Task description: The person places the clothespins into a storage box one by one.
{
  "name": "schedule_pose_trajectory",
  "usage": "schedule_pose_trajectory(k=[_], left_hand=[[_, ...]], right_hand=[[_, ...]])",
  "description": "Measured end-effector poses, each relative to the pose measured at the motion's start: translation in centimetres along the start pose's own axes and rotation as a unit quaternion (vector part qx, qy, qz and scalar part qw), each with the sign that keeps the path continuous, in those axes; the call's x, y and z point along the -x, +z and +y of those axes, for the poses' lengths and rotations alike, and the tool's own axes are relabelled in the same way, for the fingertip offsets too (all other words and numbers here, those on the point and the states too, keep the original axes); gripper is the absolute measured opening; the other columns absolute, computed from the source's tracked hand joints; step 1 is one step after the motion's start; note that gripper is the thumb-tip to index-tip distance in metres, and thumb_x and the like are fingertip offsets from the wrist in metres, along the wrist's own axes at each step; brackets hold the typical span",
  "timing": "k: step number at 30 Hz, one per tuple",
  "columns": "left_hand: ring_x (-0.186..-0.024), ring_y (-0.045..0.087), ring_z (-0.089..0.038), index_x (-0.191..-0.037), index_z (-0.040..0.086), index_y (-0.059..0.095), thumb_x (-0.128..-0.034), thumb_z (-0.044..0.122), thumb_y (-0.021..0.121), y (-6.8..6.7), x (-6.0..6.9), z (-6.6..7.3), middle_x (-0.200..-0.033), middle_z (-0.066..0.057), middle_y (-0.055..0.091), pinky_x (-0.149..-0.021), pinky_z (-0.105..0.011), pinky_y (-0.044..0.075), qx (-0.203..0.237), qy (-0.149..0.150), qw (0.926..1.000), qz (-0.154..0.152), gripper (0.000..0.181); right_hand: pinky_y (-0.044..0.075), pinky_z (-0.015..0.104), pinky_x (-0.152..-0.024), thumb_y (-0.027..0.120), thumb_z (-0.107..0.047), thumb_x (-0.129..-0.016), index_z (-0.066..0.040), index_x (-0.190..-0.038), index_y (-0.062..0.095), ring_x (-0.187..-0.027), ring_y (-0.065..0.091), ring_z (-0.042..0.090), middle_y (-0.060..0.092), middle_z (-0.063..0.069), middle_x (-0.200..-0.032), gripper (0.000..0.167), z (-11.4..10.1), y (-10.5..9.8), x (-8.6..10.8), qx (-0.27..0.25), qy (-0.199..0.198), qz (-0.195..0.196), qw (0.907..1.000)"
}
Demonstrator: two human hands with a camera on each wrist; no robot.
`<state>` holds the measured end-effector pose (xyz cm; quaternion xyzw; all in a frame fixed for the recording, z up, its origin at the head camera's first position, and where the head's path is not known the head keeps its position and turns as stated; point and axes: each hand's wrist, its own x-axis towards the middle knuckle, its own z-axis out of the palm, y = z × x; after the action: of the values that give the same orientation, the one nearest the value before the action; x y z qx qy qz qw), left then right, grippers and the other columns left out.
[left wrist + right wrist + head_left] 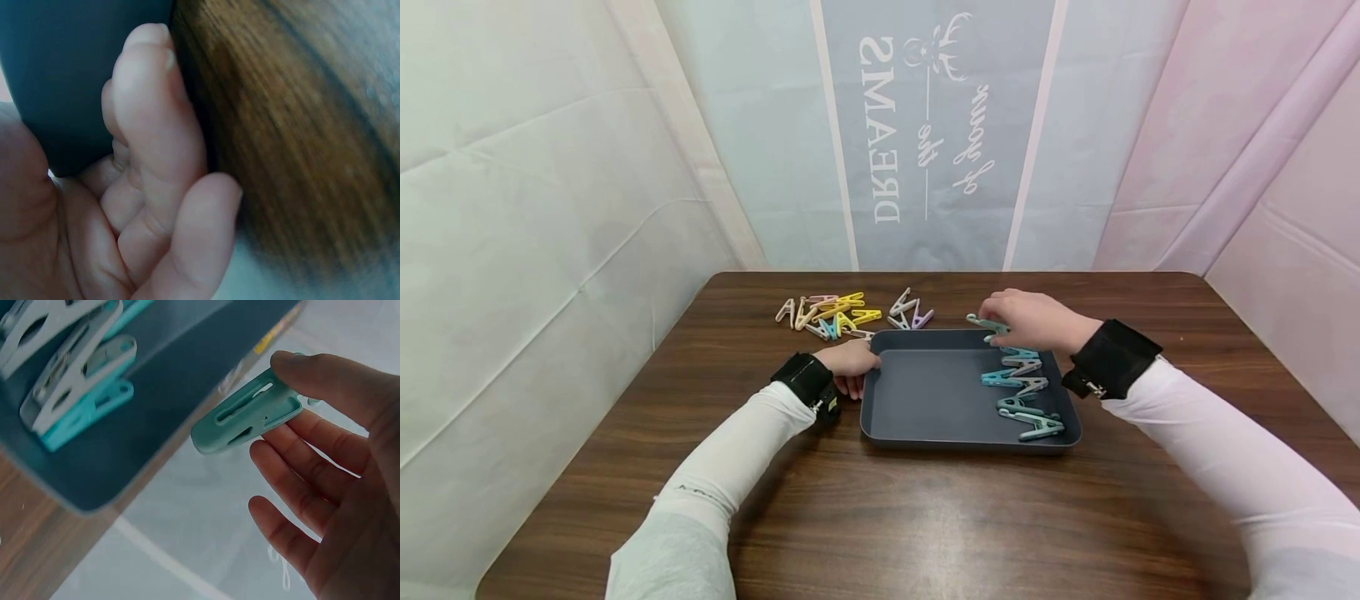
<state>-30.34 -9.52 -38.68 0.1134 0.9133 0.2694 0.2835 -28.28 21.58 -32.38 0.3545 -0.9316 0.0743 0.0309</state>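
Observation:
A dark grey tray [936, 396] lies on the wooden table. My left hand [848, 360] grips its left wall, thumb over the rim and fingers along the outside; the left wrist view shows those fingers [159, 119] bent against the dark tray wall. Above the tray's far right corner, my right hand [1026, 319] pinches a green clothespin [247, 415] between thumb and forefinger, the other fingers spread loosely. Inside the tray, along its right side, lie several clothespins: green ones [1037, 425] at the near end, blue [997, 378] and grey ones [1032, 386] farther back.
Behind the tray's far left corner, several yellow [867, 316], blue, cream and pink clothespins are heaped on the table [925, 508]. Grey and purple clothespins [919, 317] lie just beyond the tray's far rim. Fabric sheets [790, 125] hang around the table's back and sides.

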Motion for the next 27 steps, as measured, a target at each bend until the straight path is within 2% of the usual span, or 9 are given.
schedule_pose_trajectory(k=[4,11,16,19,27], left_hand=[[-0.044,0.06,-0.016,-0.088,-0.001,0.061,-0.1016,0.021,0.042,0.0,0.0,0.0,-0.057,-0.01,0.064,-0.045,-0.03,0.05,0.002,0.0,1.0,-0.002,0.032],[-0.043,0.059,-0.015,-0.076,-0.004,0.067,-0.0996,0.02,0.042,0.1,-0.2,-0.1,-0.054,-0.009,0.062,-0.042,-0.028,0.048,0.002,-0.003,1.0,0.001,0.041],[-0.043,0.059,-0.015,-0.082,-0.002,0.064,-0.0999,0.021,0.042,0.1,-0.2,-0.2,-0.054,-0.009,0.063,-0.043,-0.029,0.049,0.004,0.003,1.0,0.001,0.036],[-0.044,0.06,-0.016,-0.087,-0.001,0.062,-0.1007,0.021,0.042,0.0,-0.1,-0.2,-0.055,-0.009,0.063,-0.044,-0.029,0.049,0.004,0.005,1.0,0.0,0.032],[-0.043,0.059,-0.015,-0.083,-0.002,0.064,-0.1,0.02,0.042,-0.1,0.0,0.0,-0.055,-0.009,0.063,-0.044,-0.029,0.049,0.007,-0.001,1.0,-0.001,0.036]], right_hand=[[0.049,0.039,-0.073,0.079,-0.011,-0.08,-0.005,-0.107,0.066,-0.084,0.054,0.021,0.06,0.005,-0.094,0.03,-0.5,1.0,-0.7,-0.001,-0.005,-0.027,0.9996],[0.05,0.037,-0.073,0.08,-0.012,-0.081,-0.005,-0.103,0.066,-0.08,0.054,0.019,0.06,0.005,-0.091,0.027,-1.0,2.2,-1.5,0.011,0.0,-0.074,0.9972],[0.05,0.036,-0.072,0.079,-0.012,-0.081,-0.004,-0.102,0.067,-0.076,0.052,0.019,0.06,0.006,-0.089,0.025,-1.1,2.9,-1.7,0.023,-0.005,-0.098,0.9949],[0.05,0.036,-0.072,0.079,-0.011,-0.081,-0.004,-0.101,0.067,-0.076,0.052,0.02,0.061,0.006,-0.088,0.024,-1.0,3.3,-1.8,0.033,-0.011,-0.1,0.9944],[0.05,0.036,-0.071,0.08,-0.012,-0.081,-0.004,-0.098,0.069,-0.077,0.055,0.021,0.06,0.006,-0.085,0.022,-0.8,4.1,-1.7,0.055,-0.029,-0.091,0.9939]])
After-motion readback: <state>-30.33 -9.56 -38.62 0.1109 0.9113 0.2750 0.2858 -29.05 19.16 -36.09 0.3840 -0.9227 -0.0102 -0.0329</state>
